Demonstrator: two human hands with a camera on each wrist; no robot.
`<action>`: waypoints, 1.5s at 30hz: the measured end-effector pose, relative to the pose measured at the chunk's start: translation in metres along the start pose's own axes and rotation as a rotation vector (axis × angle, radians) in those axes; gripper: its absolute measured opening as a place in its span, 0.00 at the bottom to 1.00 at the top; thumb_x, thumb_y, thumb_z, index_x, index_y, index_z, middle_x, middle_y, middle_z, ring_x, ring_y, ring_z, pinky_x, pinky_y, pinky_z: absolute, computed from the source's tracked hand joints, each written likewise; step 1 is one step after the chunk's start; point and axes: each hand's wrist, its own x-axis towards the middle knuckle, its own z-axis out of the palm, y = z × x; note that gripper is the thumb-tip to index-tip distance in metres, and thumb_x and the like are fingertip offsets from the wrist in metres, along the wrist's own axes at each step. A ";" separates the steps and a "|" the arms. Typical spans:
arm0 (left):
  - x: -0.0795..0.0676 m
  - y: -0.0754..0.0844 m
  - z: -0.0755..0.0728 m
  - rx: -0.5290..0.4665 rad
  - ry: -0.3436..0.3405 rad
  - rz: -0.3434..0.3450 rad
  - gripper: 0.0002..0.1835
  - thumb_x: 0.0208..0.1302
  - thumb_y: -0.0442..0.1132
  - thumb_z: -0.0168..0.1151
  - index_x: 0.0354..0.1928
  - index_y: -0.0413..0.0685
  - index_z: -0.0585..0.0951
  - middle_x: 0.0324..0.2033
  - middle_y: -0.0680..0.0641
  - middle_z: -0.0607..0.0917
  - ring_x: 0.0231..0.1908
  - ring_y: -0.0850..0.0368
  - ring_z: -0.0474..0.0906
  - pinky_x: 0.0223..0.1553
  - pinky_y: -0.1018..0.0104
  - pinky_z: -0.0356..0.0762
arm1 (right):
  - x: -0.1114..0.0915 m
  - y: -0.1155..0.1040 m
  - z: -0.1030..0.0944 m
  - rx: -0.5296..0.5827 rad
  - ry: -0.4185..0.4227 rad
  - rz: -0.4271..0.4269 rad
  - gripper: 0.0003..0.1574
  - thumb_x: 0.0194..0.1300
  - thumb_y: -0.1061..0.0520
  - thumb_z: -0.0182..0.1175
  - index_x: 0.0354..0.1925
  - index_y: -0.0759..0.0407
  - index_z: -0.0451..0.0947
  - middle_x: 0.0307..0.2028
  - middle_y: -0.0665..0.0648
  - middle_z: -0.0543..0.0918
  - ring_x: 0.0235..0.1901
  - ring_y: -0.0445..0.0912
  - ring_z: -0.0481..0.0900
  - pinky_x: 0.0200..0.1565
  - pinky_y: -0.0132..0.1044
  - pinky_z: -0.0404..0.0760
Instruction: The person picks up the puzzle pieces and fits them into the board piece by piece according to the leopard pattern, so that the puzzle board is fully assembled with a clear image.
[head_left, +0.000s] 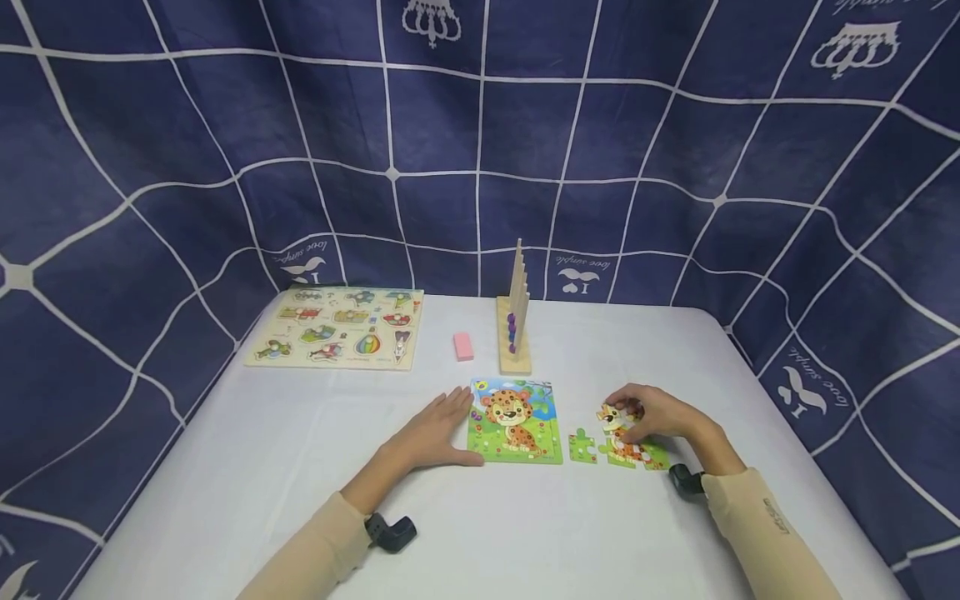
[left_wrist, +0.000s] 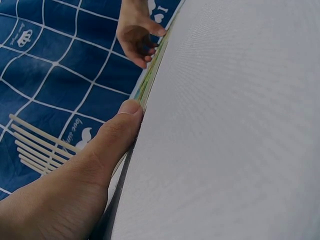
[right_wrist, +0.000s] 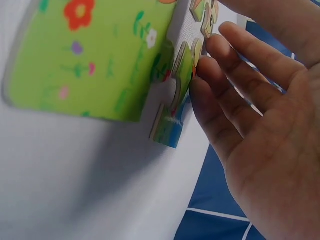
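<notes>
A square leopard picture puzzle [head_left: 516,421] lies at the middle of the white table. Beside its left edge rests my left hand [head_left: 435,433], fingers straight, the thumb at the near left corner. To the right, my right hand [head_left: 660,415] bends its fingers and thumb around a leopard-face jigsaw piece [head_left: 611,419], partly covered by the fingers. Below that hand lie several green and spotted pieces, one a leopard-body piece [head_left: 624,451]. A loose green jigsaw piece [head_left: 582,447] sits between them and the picture. In the right wrist view, the fingertips [right_wrist: 220,47] meet the pieces' edges.
Behind the picture stands a wooden rack [head_left: 514,364] with upright rods and a few purple and blue beads. A pink block [head_left: 463,347] lies left of it. A wooden vehicle puzzle board [head_left: 348,338] is at the back left. Navy checked cloth [head_left: 435,125] hangs around the table.
</notes>
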 end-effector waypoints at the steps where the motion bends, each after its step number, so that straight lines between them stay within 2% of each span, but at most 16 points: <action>1: 0.000 0.000 -0.001 -0.004 -0.004 -0.002 0.64 0.47 0.83 0.52 0.76 0.43 0.52 0.77 0.45 0.50 0.77 0.51 0.45 0.78 0.55 0.44 | 0.000 0.000 0.000 -0.004 -0.005 -0.003 0.41 0.42 0.56 0.79 0.56 0.57 0.77 0.44 0.54 0.78 0.42 0.47 0.71 0.46 0.40 0.75; 8: -0.001 0.001 -0.002 -0.014 -0.006 -0.006 0.64 0.47 0.82 0.53 0.76 0.44 0.52 0.77 0.46 0.50 0.77 0.51 0.45 0.78 0.55 0.44 | 0.001 -0.002 -0.001 -0.037 -0.026 -0.010 0.41 0.41 0.56 0.80 0.56 0.57 0.77 0.44 0.52 0.78 0.42 0.46 0.71 0.47 0.40 0.76; 17: -0.002 0.001 0.000 -0.022 -0.009 -0.004 0.64 0.47 0.82 0.53 0.76 0.43 0.52 0.77 0.45 0.50 0.77 0.51 0.45 0.78 0.55 0.44 | 0.002 -0.002 -0.003 -0.015 -0.039 -0.007 0.39 0.42 0.60 0.78 0.55 0.58 0.77 0.41 0.52 0.77 0.39 0.45 0.70 0.40 0.31 0.73; 28: -0.001 0.000 0.001 -0.004 -0.001 0.006 0.65 0.47 0.84 0.50 0.76 0.43 0.52 0.77 0.45 0.51 0.77 0.50 0.46 0.78 0.55 0.45 | 0.006 0.000 -0.003 0.018 -0.055 0.011 0.37 0.42 0.62 0.78 0.52 0.60 0.78 0.36 0.53 0.73 0.37 0.46 0.68 0.36 0.30 0.70; 35: 0.000 0.000 -0.001 -0.014 -0.003 0.002 0.65 0.47 0.83 0.52 0.76 0.43 0.52 0.77 0.45 0.50 0.77 0.51 0.45 0.78 0.55 0.44 | 0.006 0.002 -0.002 0.033 -0.036 0.003 0.34 0.40 0.63 0.77 0.50 0.61 0.79 0.34 0.53 0.74 0.36 0.46 0.69 0.34 0.29 0.71; 45: 0.001 -0.001 -0.003 -0.019 -0.006 0.002 0.64 0.47 0.82 0.52 0.76 0.43 0.52 0.77 0.45 0.49 0.77 0.51 0.44 0.78 0.55 0.43 | 0.006 -0.001 -0.002 -0.008 0.000 -0.019 0.33 0.38 0.63 0.76 0.48 0.61 0.80 0.34 0.52 0.75 0.35 0.45 0.70 0.34 0.28 0.72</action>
